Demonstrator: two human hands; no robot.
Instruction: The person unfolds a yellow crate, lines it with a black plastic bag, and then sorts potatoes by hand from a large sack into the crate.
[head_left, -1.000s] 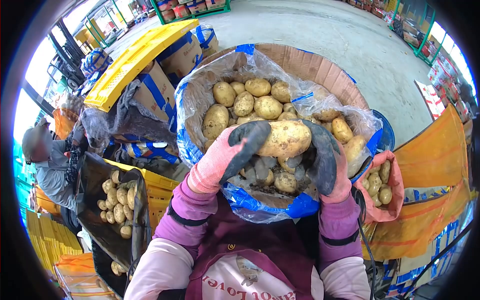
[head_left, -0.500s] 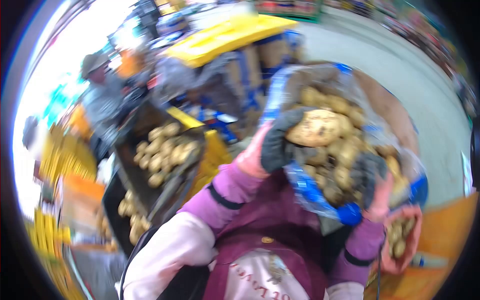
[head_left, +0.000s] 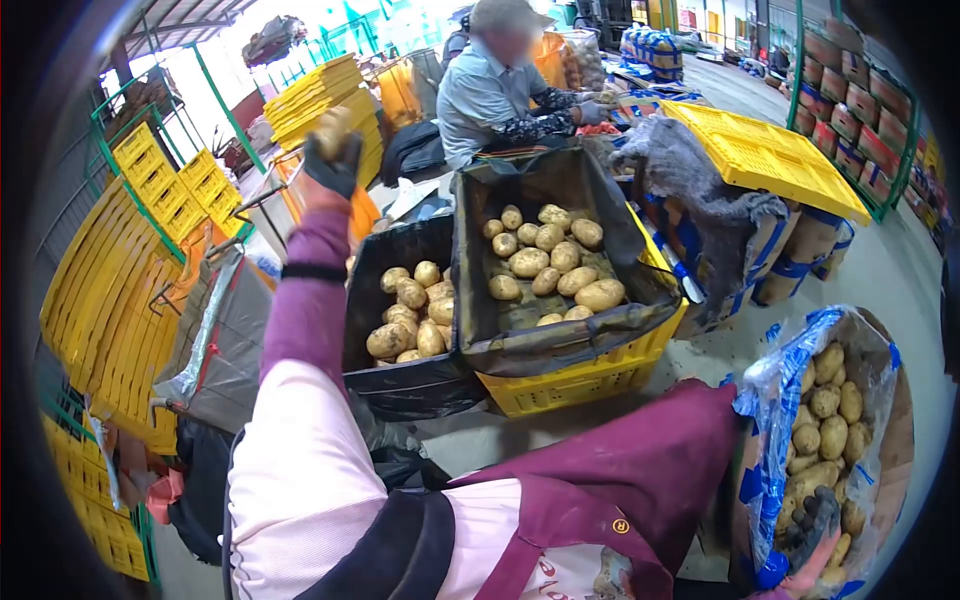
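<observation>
My left hand (head_left: 334,168), in a dark-palmed glove, is raised at the upper left. Its fingers are closed round a potato (head_left: 333,127), both slightly blurred. At the lower right, my right hand (head_left: 815,530) rests on potatoes (head_left: 832,437) inside a cardboard box lined with clear and blue plastic (head_left: 765,450); its gloved fingers look spread. Ahead of me, a dark-lined crate (head_left: 520,335) holds several loose potatoes (head_left: 548,262). Just left of it, a black-lined container (head_left: 400,245) has more potatoes (head_left: 412,312), below my raised forearm.
Across the dark-lined crate sits another person (head_left: 490,100) in a light blue shirt. A yellow crate lid (head_left: 765,155) lies over taped boxes at the right. Stacked yellow crates (head_left: 110,320) and a grey covered cart (head_left: 210,330) stand on the left.
The view has swung left. My left hand has carried the potato away from the plastic-lined box, up and to the left. My right hand remains at the box.
</observation>
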